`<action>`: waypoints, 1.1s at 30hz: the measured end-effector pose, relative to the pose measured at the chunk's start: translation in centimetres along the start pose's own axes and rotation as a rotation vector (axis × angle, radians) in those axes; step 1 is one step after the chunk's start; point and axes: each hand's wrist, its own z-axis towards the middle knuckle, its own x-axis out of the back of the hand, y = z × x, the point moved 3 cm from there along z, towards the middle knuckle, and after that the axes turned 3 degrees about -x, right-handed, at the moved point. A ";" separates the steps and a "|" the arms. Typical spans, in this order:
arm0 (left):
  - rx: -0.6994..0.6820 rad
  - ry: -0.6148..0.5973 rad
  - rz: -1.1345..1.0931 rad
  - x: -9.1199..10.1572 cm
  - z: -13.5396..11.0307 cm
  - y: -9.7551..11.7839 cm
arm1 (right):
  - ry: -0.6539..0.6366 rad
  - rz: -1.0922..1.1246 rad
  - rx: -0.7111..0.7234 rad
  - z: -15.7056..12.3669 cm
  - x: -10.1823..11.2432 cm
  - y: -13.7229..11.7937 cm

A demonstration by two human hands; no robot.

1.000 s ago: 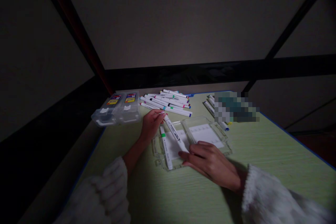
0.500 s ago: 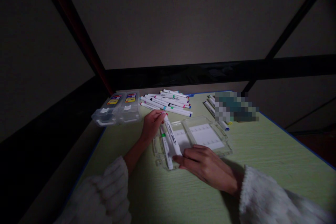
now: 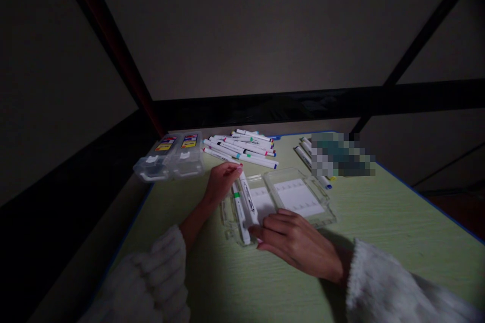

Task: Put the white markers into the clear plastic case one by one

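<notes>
A white marker [image 3: 248, 197] with dark print is held at both ends above an open clear plastic case [image 3: 303, 174]. My left hand [image 3: 223, 181] pinches its far end, where a bit of red shows. At the near end, the fingers of my right hand [image 3: 295, 242] close on the marker, partly hiding it. A second white marker [image 3: 240, 214], with a green band, lies along the left side of the case. White lining with small marks shows inside both halves of the case.
Behind my hands lies a pile of white markers [image 3: 242, 146] with coloured caps. Two clear cases with labels [image 3: 170, 156] stand at the back left. To the right are several markers [image 3: 303, 156] beside a pixelated patch. The table [image 3: 379, 212] has a blue edge.
The held marker has come down slightly into the case, alongside the green-banded one. Both hands keep their grip on it with only a small shift.
</notes>
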 end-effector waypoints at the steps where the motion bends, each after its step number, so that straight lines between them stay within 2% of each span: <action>1: 0.006 -0.003 0.004 0.0 0.0 0.0 | -0.003 0.000 -0.004 0.0 0.0 0.0; 12: 0.032 -0.012 -0.011 -0.1 -0.3 0.3 | -0.032 0.009 -0.032 -0.2 -0.2 0.0; 26: 0.028 -0.022 0.079 -0.2 -0.2 -0.5 | -0.085 0.020 -0.070 0.0 -0.2 0.0; 33: 0.040 -0.049 0.054 -0.3 -0.2 -0.5 | -0.092 0.025 -0.065 0.0 -0.3 -0.1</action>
